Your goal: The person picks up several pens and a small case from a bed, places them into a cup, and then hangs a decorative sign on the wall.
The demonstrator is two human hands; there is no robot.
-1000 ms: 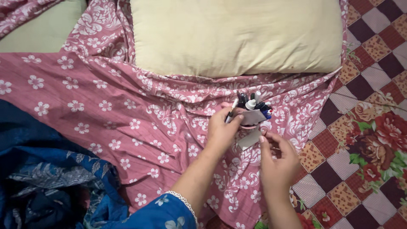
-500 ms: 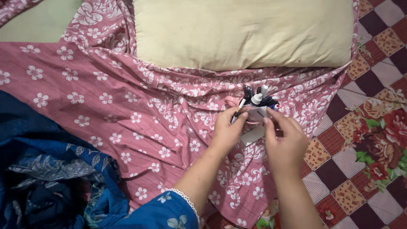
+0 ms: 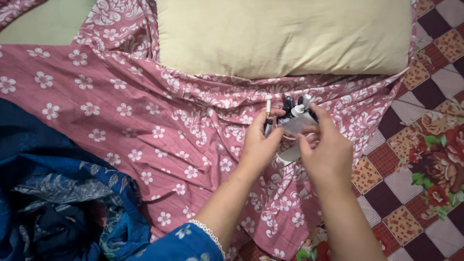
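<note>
Both hands clamped a light, tippable pen holder mid-bedsheet: left hand pinching a pen, right hand gripping its side.

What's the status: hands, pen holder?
Left hand gripping pen. Right hand on pen holder. Both over floral sheet; nothing blocking.

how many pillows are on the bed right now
1. The cream pillow lies at the top of the view on the pink floral sheet, just beyond the left hand and right hand. Others may lie out of view.
</note>
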